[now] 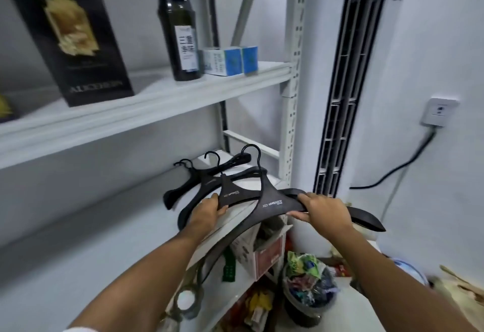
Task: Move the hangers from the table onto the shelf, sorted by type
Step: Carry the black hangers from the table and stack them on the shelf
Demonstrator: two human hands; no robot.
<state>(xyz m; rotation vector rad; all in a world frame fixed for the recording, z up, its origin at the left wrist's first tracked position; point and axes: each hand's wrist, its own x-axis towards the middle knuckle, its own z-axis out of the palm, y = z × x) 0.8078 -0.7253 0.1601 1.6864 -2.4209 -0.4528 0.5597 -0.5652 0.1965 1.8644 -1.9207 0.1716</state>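
Two wide black hangers with white lettering are at the front edge of the white lower shelf point(110, 227). My right hand point(322, 210) grips the nearer black hanger point(272, 204) by its right arm, and that hanger juts out past the shelf edge. My left hand point(209, 208) pinches the body of the second black hanger point(231, 195), which lies on the shelf. Behind them, two more black hangers point(199, 180) lie on the same shelf with hooks pointing to the back.
The upper shelf point(157, 101) carries a black box point(73, 33), a dark bottle point(180, 36) and small blue-white boxes point(230, 60). A tall white air conditioner point(348, 91) stands right of the shelf post. Below are a carton, a full bin point(306, 292) and clutter.
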